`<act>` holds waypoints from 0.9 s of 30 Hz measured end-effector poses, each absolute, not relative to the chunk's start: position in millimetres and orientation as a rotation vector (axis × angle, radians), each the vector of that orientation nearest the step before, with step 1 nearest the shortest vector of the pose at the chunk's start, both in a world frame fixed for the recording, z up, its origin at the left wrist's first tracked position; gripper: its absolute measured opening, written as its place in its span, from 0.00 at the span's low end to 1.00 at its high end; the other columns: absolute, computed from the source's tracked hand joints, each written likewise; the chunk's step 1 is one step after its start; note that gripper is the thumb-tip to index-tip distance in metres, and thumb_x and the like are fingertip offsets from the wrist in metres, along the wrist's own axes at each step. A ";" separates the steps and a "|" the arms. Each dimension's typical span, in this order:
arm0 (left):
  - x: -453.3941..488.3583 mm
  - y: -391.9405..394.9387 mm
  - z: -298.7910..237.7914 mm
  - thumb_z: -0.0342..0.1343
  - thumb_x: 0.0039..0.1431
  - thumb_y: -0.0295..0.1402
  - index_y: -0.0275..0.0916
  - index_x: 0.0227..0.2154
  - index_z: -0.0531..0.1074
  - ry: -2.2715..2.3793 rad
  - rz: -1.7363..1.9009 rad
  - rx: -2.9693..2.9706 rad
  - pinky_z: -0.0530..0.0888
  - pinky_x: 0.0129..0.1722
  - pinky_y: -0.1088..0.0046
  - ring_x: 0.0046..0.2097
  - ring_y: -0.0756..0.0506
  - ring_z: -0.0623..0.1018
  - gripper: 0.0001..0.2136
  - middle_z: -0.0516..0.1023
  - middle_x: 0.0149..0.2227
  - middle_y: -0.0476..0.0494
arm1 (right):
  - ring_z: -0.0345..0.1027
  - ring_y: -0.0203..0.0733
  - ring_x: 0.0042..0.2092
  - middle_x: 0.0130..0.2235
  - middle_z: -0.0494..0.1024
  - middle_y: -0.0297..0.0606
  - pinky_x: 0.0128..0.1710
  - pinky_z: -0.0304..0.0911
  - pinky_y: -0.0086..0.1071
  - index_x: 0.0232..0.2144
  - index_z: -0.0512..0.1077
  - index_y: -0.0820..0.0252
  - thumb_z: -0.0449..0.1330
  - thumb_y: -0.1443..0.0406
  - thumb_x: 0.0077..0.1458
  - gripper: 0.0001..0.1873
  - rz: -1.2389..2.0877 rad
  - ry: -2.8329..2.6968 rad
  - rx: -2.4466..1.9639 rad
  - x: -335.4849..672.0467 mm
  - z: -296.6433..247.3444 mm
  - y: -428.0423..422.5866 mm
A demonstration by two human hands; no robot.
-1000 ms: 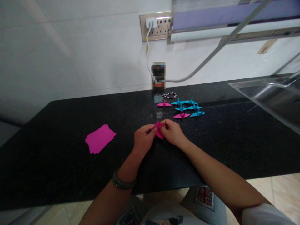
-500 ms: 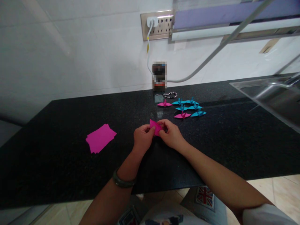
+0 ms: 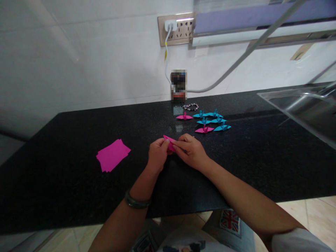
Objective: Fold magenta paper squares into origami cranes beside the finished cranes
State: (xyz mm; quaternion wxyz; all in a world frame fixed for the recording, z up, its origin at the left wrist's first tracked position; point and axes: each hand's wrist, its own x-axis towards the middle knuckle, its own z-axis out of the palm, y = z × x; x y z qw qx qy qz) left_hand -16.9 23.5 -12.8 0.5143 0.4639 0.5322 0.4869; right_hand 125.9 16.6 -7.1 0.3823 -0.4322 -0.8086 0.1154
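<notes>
A small folded piece of pink origami paper (image 3: 170, 142) is held up between my two hands, over the front part of the dark countertop (image 3: 78, 196). My left hand (image 3: 158, 154) pinches its left side, thumb on top. From the right, my right hand (image 3: 193, 152) has its thumb and forefinger closed on the paper's right edge; part of the paper is hidden by fingers. Left of my hands lies a loose stack of pink paper sheets (image 3: 113, 155). Beyond my right hand stand folded paper cranes, two pink (image 3: 204, 130) and several blue (image 3: 222, 127).
A beaded bracelet (image 3: 191, 106) lies behind the cranes. Against the wall stands a blurred-out upright device (image 3: 179, 85), with a white cable (image 3: 166, 63) running to the wall socket (image 3: 183, 29). A steel sink (image 3: 304, 105) is set into the counter at the right.
The pink paper has turned and moved slightly left with my left hand, and looks narrower. My right thumb and forefinger have straightened towards its right edge.
</notes>
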 end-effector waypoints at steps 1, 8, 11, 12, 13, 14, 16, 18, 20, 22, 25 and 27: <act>-17.4 24.0 -12.7 0.52 0.49 0.40 0.35 0.27 0.71 1.260 1.172 1.088 0.71 0.23 0.76 0.23 0.52 0.72 0.12 0.72 0.22 0.49 | 0.61 0.37 0.33 0.31 0.68 0.39 0.32 0.58 0.31 0.38 0.74 0.56 0.52 0.63 0.54 0.13 0.296 -2.074 -1.098 126.4 -6.5 16.6; -18.5 24.7 -12.0 0.51 0.49 0.39 0.35 0.26 0.69 1.196 1.187 0.960 0.70 0.22 0.76 0.22 0.51 0.72 0.11 0.71 0.21 0.51 | 0.62 0.36 0.32 0.32 0.69 0.39 0.31 0.59 0.30 0.33 0.74 0.58 0.51 0.64 0.54 0.12 0.389 -2.067 -1.084 128.1 -5.1 17.1; -18.4 24.1 -11.2 0.50 0.50 0.41 0.36 0.26 0.69 1.177 1.159 0.955 0.70 0.21 0.76 0.22 0.51 0.72 0.12 0.71 0.21 0.50 | 0.63 0.36 0.33 0.32 0.69 0.39 0.32 0.60 0.30 0.32 0.74 0.58 0.51 0.65 0.54 0.11 0.415 -2.067 -1.072 127.6 -4.6 16.9; -18.4 23.9 -10.8 0.51 0.49 0.41 0.36 0.26 0.69 1.189 1.149 0.976 0.70 0.21 0.76 0.22 0.51 0.72 0.12 0.71 0.21 0.50 | 0.63 0.36 0.33 0.32 0.69 0.39 0.32 0.60 0.30 0.32 0.74 0.58 0.51 0.65 0.53 0.11 0.428 -2.060 -1.060 127.2 -4.4 16.7; -18.3 23.8 -10.5 0.52 0.48 0.41 0.36 0.26 0.68 1.209 1.144 1.000 0.70 0.20 0.76 0.22 0.52 0.72 0.12 0.71 0.21 0.51 | 0.63 0.36 0.33 0.32 0.69 0.39 0.32 0.60 0.30 0.32 0.74 0.58 0.52 0.65 0.53 0.10 0.448 -2.038 -1.054 126.6 -4.3 16.5; -18.3 23.7 -10.1 0.54 0.47 0.41 0.36 0.27 0.68 1.229 1.149 1.019 0.70 0.20 0.77 0.22 0.52 0.71 0.12 0.71 0.21 0.51 | 0.63 0.36 0.33 0.32 0.69 0.39 0.32 0.60 0.29 0.33 0.73 0.57 0.52 0.65 0.53 0.10 0.475 -1.995 -1.061 125.9 -4.5 16.2; -17.9 23.6 -8.9 0.56 0.46 0.40 0.36 0.28 0.67 1.249 1.191 1.016 0.71 0.21 0.77 0.23 0.52 0.72 0.12 0.71 0.23 0.51 | 0.63 0.35 0.30 0.31 0.69 0.37 0.29 0.60 0.29 0.38 0.70 0.58 0.55 0.62 0.50 0.11 0.566 -1.850 -1.120 124.2 -6.0 16.2; -17.3 23.6 -7.5 0.56 0.46 0.40 0.37 0.29 0.66 1.227 1.253 0.965 0.72 0.23 0.76 0.25 0.52 0.73 0.12 0.72 0.25 0.50 | 0.62 0.33 0.26 0.29 0.69 0.35 0.25 0.59 0.27 0.40 0.67 0.60 0.59 0.59 0.46 0.17 0.702 -1.688 -1.198 122.8 -9.5 17.3; -16.6 23.6 -6.4 0.56 0.46 0.40 0.37 0.30 0.65 1.191 1.293 0.925 0.73 0.25 0.75 0.27 0.52 0.73 0.12 0.71 0.27 0.50 | 0.60 0.31 0.23 0.25 0.69 0.32 0.22 0.58 0.26 0.35 0.67 0.60 0.60 0.58 0.44 0.16 0.845 -1.607 -1.244 122.2 -13.9 19.8; -15.9 23.4 -6.2 0.56 0.46 0.40 0.37 0.30 0.65 1.160 1.292 0.926 0.73 0.27 0.74 0.28 0.51 0.74 0.13 0.71 0.27 0.50 | 0.59 0.31 0.22 0.22 0.67 0.31 0.20 0.56 0.26 0.27 0.68 0.61 0.59 0.59 0.45 0.10 0.944 -1.588 -1.266 122.4 -17.7 23.5; -15.2 22.6 -7.0 0.57 0.45 0.39 0.35 0.28 0.66 1.156 1.258 0.980 0.74 0.29 0.75 0.30 0.52 0.73 0.12 0.71 0.27 0.49 | 0.59 0.31 0.20 0.20 0.67 0.30 0.18 0.55 0.25 0.27 0.68 0.61 0.57 0.61 0.46 0.08 1.052 -1.459 -1.254 124.1 -19.1 29.1; -14.7 21.5 -7.3 0.59 0.44 0.38 0.35 0.26 0.66 1.165 1.230 1.000 0.73 0.28 0.76 0.29 0.52 0.73 0.12 0.70 0.26 0.51 | 0.60 0.31 0.19 0.20 0.68 0.30 0.18 0.56 0.26 0.30 0.68 0.61 0.57 0.62 0.46 0.08 1.074 -1.369 -1.239 125.6 -17.5 31.4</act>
